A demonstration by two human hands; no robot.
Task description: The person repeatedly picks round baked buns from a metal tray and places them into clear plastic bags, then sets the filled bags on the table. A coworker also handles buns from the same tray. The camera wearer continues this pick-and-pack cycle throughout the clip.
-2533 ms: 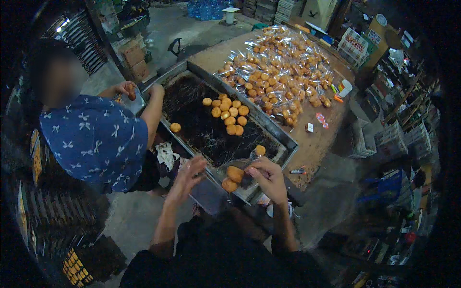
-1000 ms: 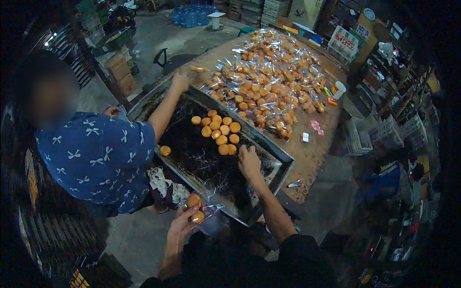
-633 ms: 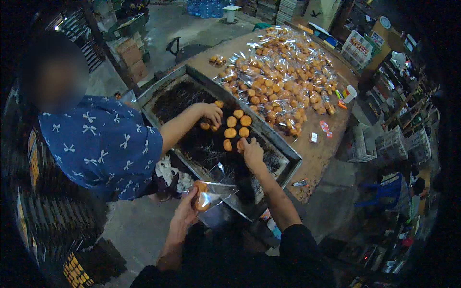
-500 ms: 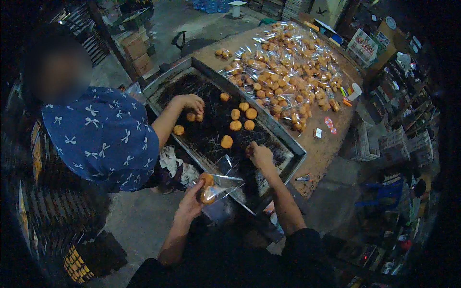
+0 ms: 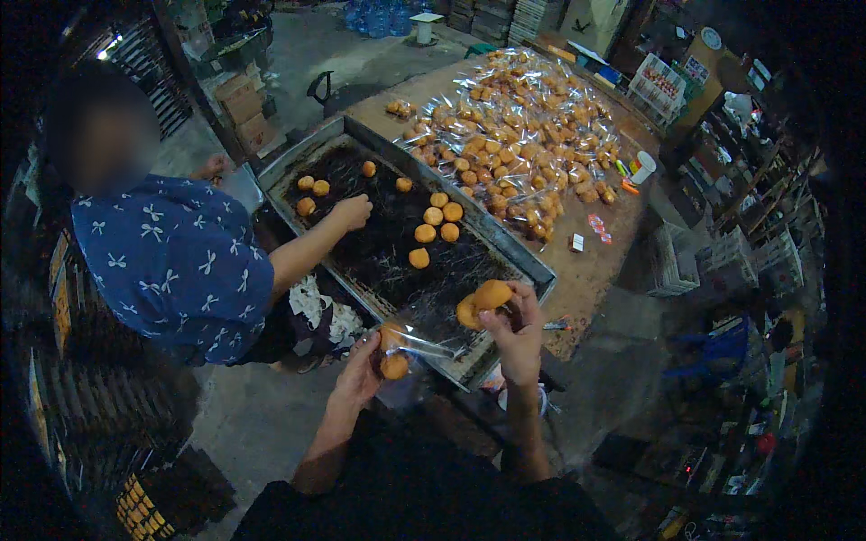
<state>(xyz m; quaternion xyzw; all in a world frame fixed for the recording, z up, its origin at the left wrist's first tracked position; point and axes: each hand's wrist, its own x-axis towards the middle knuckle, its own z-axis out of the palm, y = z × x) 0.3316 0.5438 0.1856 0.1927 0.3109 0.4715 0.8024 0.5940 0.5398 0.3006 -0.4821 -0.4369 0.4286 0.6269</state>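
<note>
My left hand [image 5: 359, 368] is closed on a clear plastic bag [image 5: 422, 343] with round golden-brown buns [image 5: 394, 365] in it, in front of the tray's near end. My right hand [image 5: 520, 341] grips two buns [image 5: 492, 295] between thumb and fingers, raised at the tray's near right corner and apart from the bag. Between us and the table lies a long dark metal tray [image 5: 511, 245] with several loose buns [image 5: 433, 215] on its scratched bottom. A co-worker's hand [image 5: 354, 213] reaches over the middle of it; its fingertips are hard to make out.
Beyond the tray, a brown table [image 5: 566, 270] carries a large heap of bagged buns [image 5: 532, 135]. A white cup [image 5: 642, 166] and a small white box [image 5: 576, 242] lie near its right edge. The co-worker in a blue patterned top [image 5: 171, 261] stands close on the left.
My right hand has risen from the tray and come nearer with two buns. My left hand still holds the bag. The co-worker's hand has moved off the buns at the tray's left side.
</note>
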